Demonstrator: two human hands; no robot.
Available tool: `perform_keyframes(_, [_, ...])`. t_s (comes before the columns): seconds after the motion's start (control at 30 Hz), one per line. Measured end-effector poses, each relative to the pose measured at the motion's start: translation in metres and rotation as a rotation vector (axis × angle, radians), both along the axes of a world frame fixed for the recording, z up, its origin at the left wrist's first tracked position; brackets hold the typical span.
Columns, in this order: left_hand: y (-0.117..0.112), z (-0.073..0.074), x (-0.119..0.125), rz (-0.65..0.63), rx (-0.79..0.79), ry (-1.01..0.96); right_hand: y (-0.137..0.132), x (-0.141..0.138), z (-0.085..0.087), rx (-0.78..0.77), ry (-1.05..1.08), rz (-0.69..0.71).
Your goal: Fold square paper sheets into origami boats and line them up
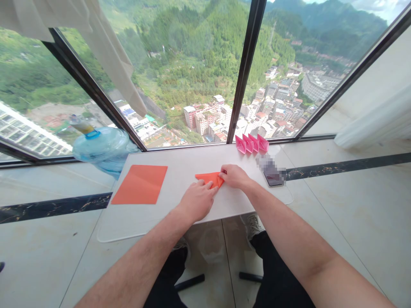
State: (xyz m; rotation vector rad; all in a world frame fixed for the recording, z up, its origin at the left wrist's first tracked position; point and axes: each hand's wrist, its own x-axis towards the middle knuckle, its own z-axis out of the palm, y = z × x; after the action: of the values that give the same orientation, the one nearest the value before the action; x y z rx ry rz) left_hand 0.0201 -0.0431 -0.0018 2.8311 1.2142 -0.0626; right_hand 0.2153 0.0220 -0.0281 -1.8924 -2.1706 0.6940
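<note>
A small piece of folded orange paper (208, 176) lies on the white table in front of me. My left hand (198, 197) rests on its near side, fingers stretched out and pressing it down. At the paper's right end, my right hand (234, 176) pinches a folded corner between thumb and fingers. Part of the paper is hidden under both hands. To the left lies a flat stack or sheet of orange paper (139, 185), unfolded.
Several pink folded paper pieces (252, 144) stand in a row at the table's (180, 158) back right edge. A phone (273, 175), partly blurred out, lies at the right. Behind the left corner is a large blue water bottle (102, 147), beside the window.
</note>
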Motion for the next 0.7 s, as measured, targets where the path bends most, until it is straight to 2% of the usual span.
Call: perform_keyframes(0.7, [0.0006, 0.0037, -0.0001, 0.009, -0.043, 0.002, -0.0053, -0.0108, 0.0001, 0.013, -0.117, -0.039])
